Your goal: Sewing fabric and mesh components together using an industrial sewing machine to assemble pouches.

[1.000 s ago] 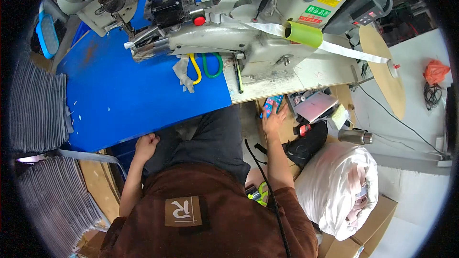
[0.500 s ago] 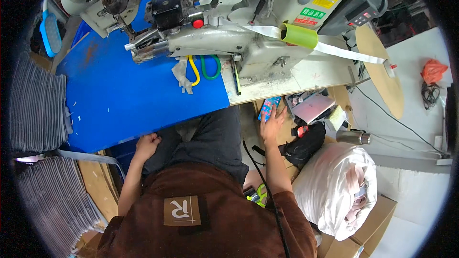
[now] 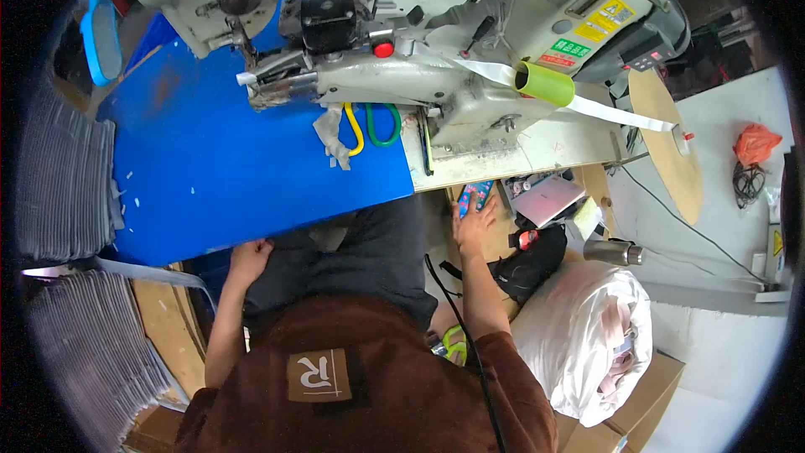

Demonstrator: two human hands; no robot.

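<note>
Phone (image 3: 475, 195), a flat oblong of bright blue patterned with pink, is showing over the pale wooden shelf (image 3: 501, 233) at the right hand (image 3: 474, 226); whether it is being grasped, I can't make out. Left hand (image 3: 250, 259) is resting, loosely clenched, against dark trousers (image 3: 369, 260).

phone (image 3: 476, 192) | blue, pink-patterned | slanted | partly under right fingers (image 3: 475, 207)

The brown short-sleeved shirt (image 3: 428, 369) bears a square patch (image 3: 319, 375); trousers (image 3: 377, 256) are dark.
</note>
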